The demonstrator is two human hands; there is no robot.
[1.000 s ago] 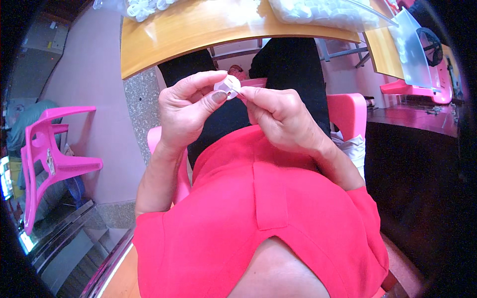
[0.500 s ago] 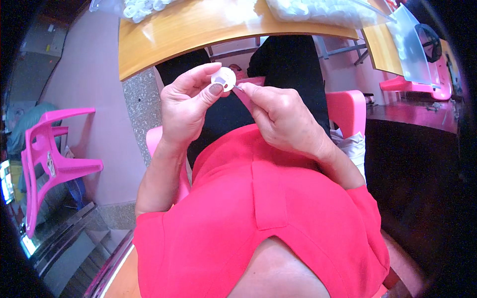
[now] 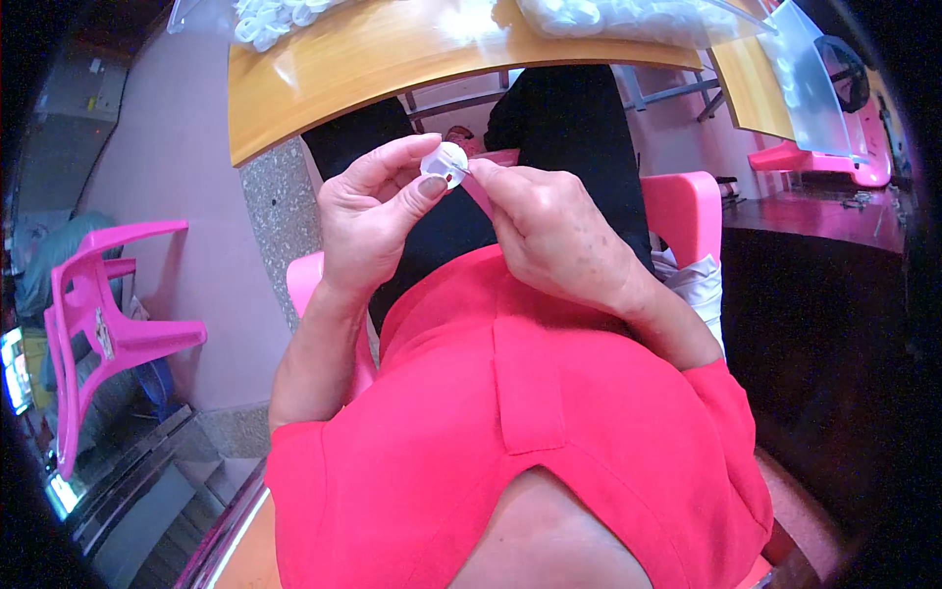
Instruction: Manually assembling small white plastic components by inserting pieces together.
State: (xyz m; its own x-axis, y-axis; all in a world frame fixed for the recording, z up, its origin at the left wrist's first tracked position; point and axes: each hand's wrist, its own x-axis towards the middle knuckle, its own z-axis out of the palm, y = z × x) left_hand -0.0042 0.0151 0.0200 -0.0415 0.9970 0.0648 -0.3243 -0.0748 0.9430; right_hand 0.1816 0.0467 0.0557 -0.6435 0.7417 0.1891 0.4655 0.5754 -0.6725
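Between the thumb and fingers of my left hand is a small round white plastic piece, like a cap or disc, with a dark reddish opening near its lower edge. My right hand pinches a thin tool, whose kind is too small to make out. Its tip meets the right edge of the white piece. Both hands are held above my lap, just short of the table edge, and the right fingers hide most of the tool.
On the wooden table ahead, clear plastic trays hold many white plastic pieces at left and more white pieces at right. A translucent bin stands far right. A pink stool lies to my left. I sit on a pink chair.
The white piece has tilted slightly in my left hand, and my right hand has rolled a little, with the tool tip now at its upper right edge. The view shifted slightly.
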